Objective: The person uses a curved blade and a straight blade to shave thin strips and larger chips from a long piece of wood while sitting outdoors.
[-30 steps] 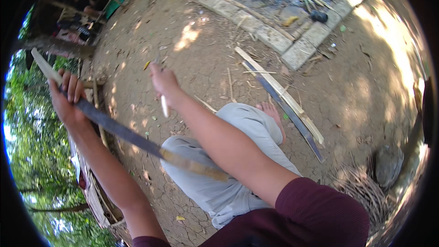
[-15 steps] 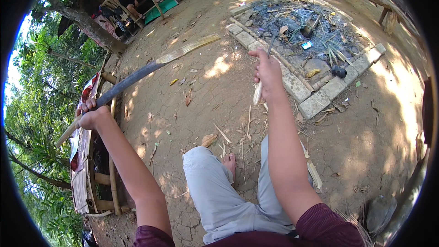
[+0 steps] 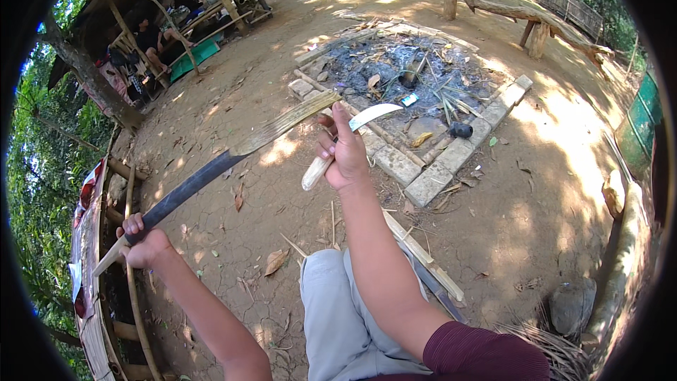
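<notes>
My left hand (image 3: 147, 247) is wrapped round the near part of a long stick (image 3: 187, 190), dark-skinned in the middle and pale and stripped at both ends. It slants up and away to the right. In my right hand (image 3: 345, 152) is a knife (image 3: 377, 113) with a pale wooden handle and a shiny, curved blade pointing right. The right thumb is close to the stick's far pale end; whether they touch I cannot tell. By my right knee, another split strip (image 3: 430, 261), pale with a dark side, lies on the ground.
Ahead stands a fire pit (image 3: 423, 187) edged with blocks, holding ash, sticks and a black pot-like object (image 3: 460, 130). A bamboo bench (image 3: 95, 310) runs along the left. A person (image 3: 150, 42) sits under a shelter at far left. A log rail (image 3: 508, 10) stands at far right.
The knife has come left and nearer the stick's far end, its blade now showing broadside. My left hand with the stick has lowered slightly. The view has shifted toward the right.
</notes>
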The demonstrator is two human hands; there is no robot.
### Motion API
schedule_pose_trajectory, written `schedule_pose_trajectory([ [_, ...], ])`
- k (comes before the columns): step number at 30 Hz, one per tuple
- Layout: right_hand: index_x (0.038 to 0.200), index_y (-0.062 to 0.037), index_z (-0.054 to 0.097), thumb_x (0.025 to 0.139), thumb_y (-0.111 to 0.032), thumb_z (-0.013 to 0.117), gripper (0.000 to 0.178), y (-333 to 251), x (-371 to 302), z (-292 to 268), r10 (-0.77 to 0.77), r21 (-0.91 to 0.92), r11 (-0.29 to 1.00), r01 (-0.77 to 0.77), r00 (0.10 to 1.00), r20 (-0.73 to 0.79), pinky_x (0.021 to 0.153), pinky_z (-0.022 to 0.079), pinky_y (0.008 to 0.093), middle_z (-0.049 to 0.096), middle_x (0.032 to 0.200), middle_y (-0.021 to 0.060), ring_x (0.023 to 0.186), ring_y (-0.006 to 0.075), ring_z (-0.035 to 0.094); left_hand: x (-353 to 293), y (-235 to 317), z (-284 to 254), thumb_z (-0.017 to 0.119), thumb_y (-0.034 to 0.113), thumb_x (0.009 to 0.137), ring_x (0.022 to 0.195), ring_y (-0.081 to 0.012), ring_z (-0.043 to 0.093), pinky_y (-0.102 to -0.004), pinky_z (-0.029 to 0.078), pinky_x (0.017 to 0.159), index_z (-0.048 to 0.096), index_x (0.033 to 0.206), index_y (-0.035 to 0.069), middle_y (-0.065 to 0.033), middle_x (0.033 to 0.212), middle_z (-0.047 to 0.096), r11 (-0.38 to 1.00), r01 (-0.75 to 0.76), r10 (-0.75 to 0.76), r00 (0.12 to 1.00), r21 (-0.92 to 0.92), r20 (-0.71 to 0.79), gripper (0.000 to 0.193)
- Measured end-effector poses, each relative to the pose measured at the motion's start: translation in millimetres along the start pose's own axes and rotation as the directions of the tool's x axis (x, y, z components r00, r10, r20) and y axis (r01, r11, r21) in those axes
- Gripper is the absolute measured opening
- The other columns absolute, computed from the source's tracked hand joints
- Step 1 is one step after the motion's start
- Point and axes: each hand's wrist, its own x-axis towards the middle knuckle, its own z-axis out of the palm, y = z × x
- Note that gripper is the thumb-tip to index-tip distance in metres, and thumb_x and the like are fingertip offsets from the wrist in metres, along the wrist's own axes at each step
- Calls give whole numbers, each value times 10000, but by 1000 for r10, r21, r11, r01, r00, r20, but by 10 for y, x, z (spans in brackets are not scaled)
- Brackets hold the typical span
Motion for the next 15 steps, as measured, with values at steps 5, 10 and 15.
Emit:
schedule_pose_trajectory([
  [5, 977, -137, 553, 955, -352, 669, 245, -194, 39, 36, -54, 91, 995, 44, 992, 113, 429, 311, 197, 520, 790, -50, 485, 19, 357, -367, 173, 246, 209, 478, 1047, 780, -241, 407, -366, 383, 746, 463, 940, 5, -84, 803, 381, 987, 120, -85, 957, -111, 276, 547],
  [10, 974, -135, 582, 957, -308, 665, 193, -223, 71, -34, 67, -55, 996, -66, 998, 12, 423, 299, 195, 498, 728, -49, 481, 24, 353, -449, 409, 721, 236, 460, 1055, 784, -232, 356, -379, 361, 754, 452, 936, -6, -69, 813, 335, 1000, -18, 22, 916, -14, 402, 527],
  [15, 1013, -65, 667, 930, -394, 677, 339, 260, 186, -299, 166, -828, 530, -180, 980, -107, 518, 413, 271, 563, 716, 16, 577, 103, 510, -293, 868, 1405, 305, 306, 1059, 721, -187, 324, -317, 321, 688, 429, 891, -2, -61, 783, 292, 982, -7, -129, 707, 189, 695, 372],
])
